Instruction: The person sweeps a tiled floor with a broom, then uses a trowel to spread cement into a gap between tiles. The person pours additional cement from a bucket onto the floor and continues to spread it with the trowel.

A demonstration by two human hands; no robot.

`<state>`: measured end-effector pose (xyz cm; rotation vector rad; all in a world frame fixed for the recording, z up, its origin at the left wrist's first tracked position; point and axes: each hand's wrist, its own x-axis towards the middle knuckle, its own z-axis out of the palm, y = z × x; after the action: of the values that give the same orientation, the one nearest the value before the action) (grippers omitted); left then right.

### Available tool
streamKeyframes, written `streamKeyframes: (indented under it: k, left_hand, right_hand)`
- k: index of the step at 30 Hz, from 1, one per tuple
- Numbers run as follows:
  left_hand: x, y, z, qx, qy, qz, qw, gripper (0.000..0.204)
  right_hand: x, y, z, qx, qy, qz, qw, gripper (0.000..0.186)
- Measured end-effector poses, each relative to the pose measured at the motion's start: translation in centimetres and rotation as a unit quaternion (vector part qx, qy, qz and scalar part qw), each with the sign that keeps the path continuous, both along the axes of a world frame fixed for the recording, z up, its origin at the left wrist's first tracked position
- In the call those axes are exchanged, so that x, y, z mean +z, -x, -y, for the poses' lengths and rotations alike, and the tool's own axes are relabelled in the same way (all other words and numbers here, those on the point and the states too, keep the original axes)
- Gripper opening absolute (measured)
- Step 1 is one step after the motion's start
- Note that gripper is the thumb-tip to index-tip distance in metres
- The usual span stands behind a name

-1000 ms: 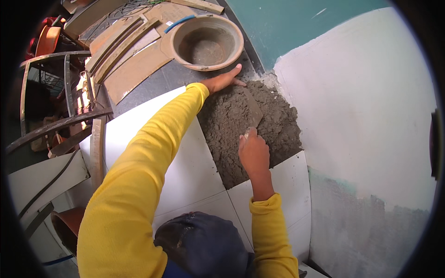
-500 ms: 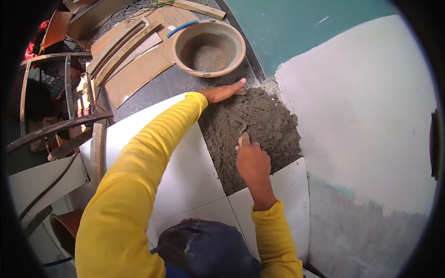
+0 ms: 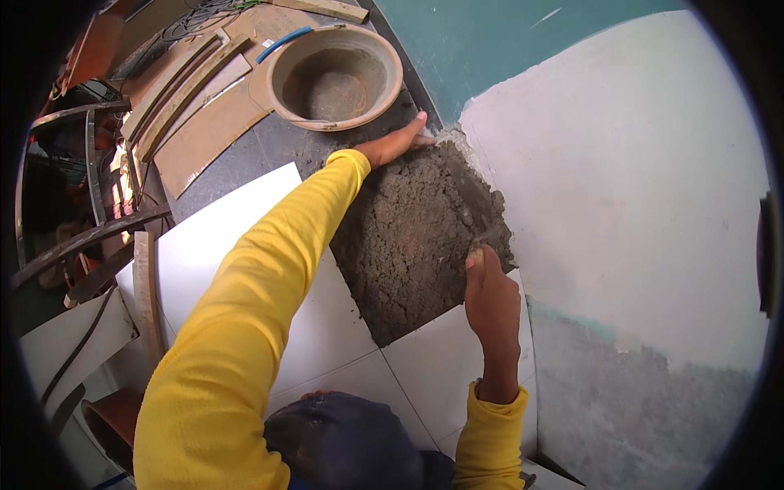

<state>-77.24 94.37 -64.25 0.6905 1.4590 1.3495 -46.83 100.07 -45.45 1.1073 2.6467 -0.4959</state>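
Observation:
Wet grey mortar (image 3: 408, 245) lies in a rough bed between white floor tiles and the wall. My right hand (image 3: 493, 304) grips the pale handle of a trowel (image 3: 475, 257) at the bed's right side. The trowel's blade is hard to make out against the mortar. At the far edge of the mortar my left hand (image 3: 395, 147) is held flat, fingers stretched out and thumb raised, with nothing in it. White tiles (image 3: 327, 302) border the mortar on the left and near sides.
A clay-coloured basin (image 3: 282, 90) with a blue hose piece (image 3: 282, 42) on its rim stands just beyond my left hand. Wooden strips (image 3: 192, 98) and cardboard (image 3: 204, 135) lie at the far left. A partly plastered wall (image 3: 621, 180) rises on the right.
My right hand with the trowel has moved right, from the middle of the mortar toward the wall. The mortar's surface looks spread more evenly. My left hand stays at the far edge.

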Motion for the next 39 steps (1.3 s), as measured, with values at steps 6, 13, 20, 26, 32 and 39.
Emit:
streamKeyframes:
  k: [6,13,20,26,32,39]
  left_hand:
    - [1.9,-0.6,-2.9,-0.065,0.032,-0.055,0.996,0.111]
    - [-0.8,1.1,-0.9,-0.039,0.074,-0.035,0.996,0.106]
    - [0.8,0.4,-0.4,-0.041,0.027,0.015,0.999,0.109]
    - [1.7,-1.1,-0.5,-0.059,0.045,-0.053,0.996,0.113]
    - [0.6,0.2,2.9,0.017,0.021,0.015,1.000,0.117]
    - [0.6,-2.1,4.4,-0.005,0.055,-0.021,0.998,0.112]
  right_hand:
    - [-5.7,1.9,-5.8,-0.038,0.106,0.003,0.994,0.043]
    - [-5.8,-0.5,1.9,0.062,-0.002,-0.013,0.998,0.040]
    - [-5.2,1.3,-1.5,0.000,0.038,-0.072,0.997,0.039]
    - [-6.2,1.5,-3.3,-0.033,0.071,-0.052,0.996,0.041]
    - [-6.6,-1.1,-2.9,-0.026,0.073,-0.089,0.993,0.042]
    - [-6.8,-1.5,3.9,0.050,0.079,-0.025,0.995,0.043]
